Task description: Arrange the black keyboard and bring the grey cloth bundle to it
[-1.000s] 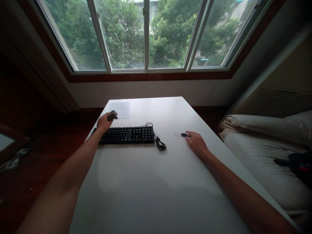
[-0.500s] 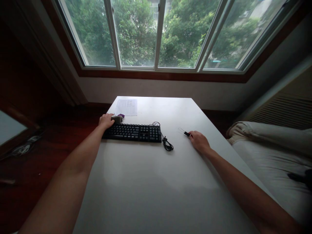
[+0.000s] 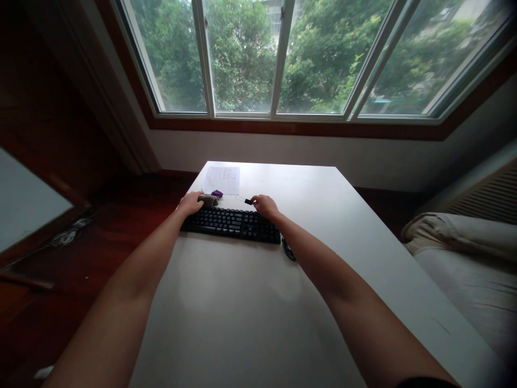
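Observation:
My left hand [image 3: 190, 203] is closed around the left end of a grey-brown, soft-looking pouch [image 3: 209, 201] just behind the keyboard. A black keyboard [image 3: 230, 222] lies on the white table, its left end near my left wrist. My right hand [image 3: 264, 205] is above the keyboard's back right part, fingers pinched on a small keycap puller [image 3: 247, 201] with a black handle and thin wire prongs pointing left toward the pouch. A small purple item [image 3: 217, 193] lies behind the pouch. My right forearm partly hides the keyboard's coiled cable [image 3: 288, 250].
A printed paper sheet [image 3: 223, 179] lies at the table's far left corner. The white table [image 3: 242, 302] reaches toward the wall under a window [image 3: 278, 59]. At right is a pale cushioned seat [image 3: 456, 269]; loose cables [image 3: 67, 236] lie on the floor at left.
My right hand has moved left with the keycap puller, from the table right of the keyboard to above its back edge. My left hand stays on the pouch. The view has shifted slightly.

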`<action>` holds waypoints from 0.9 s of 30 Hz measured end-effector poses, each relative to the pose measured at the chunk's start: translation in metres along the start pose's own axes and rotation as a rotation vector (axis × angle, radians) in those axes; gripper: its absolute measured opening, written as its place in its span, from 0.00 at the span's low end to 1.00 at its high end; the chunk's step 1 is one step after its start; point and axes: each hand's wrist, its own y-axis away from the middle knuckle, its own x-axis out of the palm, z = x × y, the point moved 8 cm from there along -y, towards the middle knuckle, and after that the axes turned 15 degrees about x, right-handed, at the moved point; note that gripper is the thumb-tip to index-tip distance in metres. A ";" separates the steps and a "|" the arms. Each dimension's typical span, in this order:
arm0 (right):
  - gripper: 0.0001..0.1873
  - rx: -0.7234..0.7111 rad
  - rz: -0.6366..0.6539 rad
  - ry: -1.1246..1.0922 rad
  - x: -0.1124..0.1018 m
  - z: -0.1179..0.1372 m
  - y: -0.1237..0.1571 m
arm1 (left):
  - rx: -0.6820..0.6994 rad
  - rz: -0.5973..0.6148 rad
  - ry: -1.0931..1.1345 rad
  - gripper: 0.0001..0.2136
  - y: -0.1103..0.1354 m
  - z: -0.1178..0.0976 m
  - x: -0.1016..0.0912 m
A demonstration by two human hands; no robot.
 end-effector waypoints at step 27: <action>0.08 -0.364 0.129 -0.554 -0.027 -0.043 0.284 | -0.603 0.040 -0.058 0.17 0.661 0.083 0.003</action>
